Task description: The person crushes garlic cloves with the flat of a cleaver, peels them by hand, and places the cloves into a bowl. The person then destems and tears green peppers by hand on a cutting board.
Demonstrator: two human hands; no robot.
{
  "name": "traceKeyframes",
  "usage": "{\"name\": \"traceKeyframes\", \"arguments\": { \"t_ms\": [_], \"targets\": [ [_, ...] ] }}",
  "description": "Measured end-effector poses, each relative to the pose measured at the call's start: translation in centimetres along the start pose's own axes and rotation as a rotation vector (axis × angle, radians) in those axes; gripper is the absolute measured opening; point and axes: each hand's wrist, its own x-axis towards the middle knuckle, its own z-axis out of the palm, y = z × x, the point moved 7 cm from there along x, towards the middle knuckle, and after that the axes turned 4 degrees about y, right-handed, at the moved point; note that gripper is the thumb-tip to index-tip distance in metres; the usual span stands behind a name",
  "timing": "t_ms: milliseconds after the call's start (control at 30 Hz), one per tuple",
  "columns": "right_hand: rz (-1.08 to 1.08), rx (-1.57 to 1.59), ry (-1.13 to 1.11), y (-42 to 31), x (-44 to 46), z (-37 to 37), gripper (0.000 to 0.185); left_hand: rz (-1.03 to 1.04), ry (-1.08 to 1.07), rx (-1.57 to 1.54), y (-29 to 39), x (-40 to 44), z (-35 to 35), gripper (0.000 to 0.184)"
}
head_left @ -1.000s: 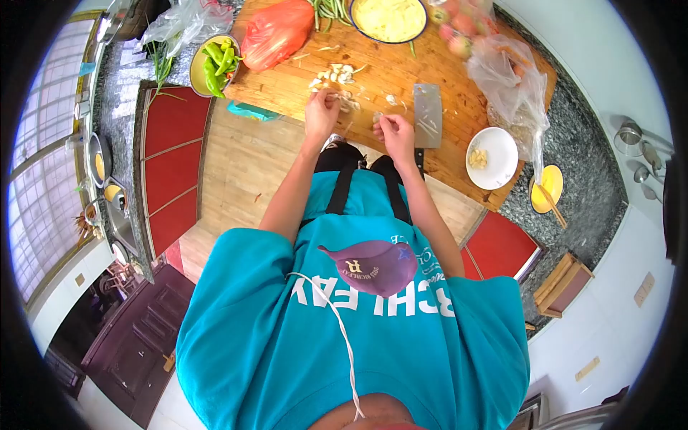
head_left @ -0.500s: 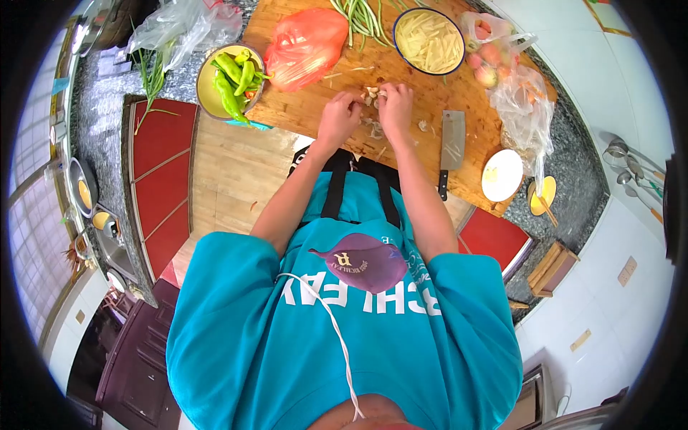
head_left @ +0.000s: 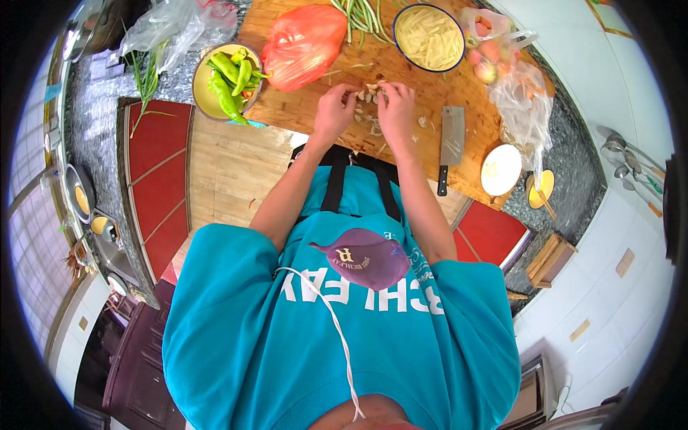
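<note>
Both my hands are over the wooden board, either side of a small pile of garlic cloves. My left hand has its fingers bent at the pile's left edge; whether a clove is between them is too small to tell. Fingers of my right hand curl at the pile's right edge, their tips partly hidden. Loose cloves and peel lie between the wrists. To the right rests a cleaver with a black handle. Beyond it is a white bowl with a few pale pieces.
A bowl of green peppers, a red plastic bag, long green beans and a bowl of pale strips stand around the work area. Clear bags, a yellow bowl with chopsticks are at the right.
Over the last second my hands, first wide apart, have come together at the garlic pile. My right hand has left the peel near the cleaver. The camera view has shifted.
</note>
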Motion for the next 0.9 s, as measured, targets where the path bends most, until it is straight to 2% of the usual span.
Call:
{"name": "traceKeyframes", "arguments": {
  "t_ms": [100, 267, 400, 500, 900],
  "targets": [
    [-0.115, -0.055, 0.014, -1.2, 0.3, 1.2, 0.021, -0.009, -0.014, -0.027, -0.3, -0.3, 0.0, 0.014],
    [-0.033, -0.047, 0.035, -0.1, 0.6, 1.6, 0.016, 0.006, -0.016, 0.002, -0.9, -0.2, -0.3, 0.014],
    [-0.055, -0.054, 0.047, 0.5, 0.1, 1.6, 0.015, 0.034, 0.006, -0.001, -1.2, -0.1, -0.5, 0.014],
    [-0.025, -0.169, 0.083, 0.4, -0.1, 0.9, 0.016, 0.021, -0.002, 0.008, -1.4, -0.3, -0.4, 0.013],
    [-0.15, -0.213, -0.044, -3.5, -0.9, 2.5, 0.021, -0.008, -0.037, 0.072, -3.1, -0.2, -1.5, 0.015]
  ]
}}
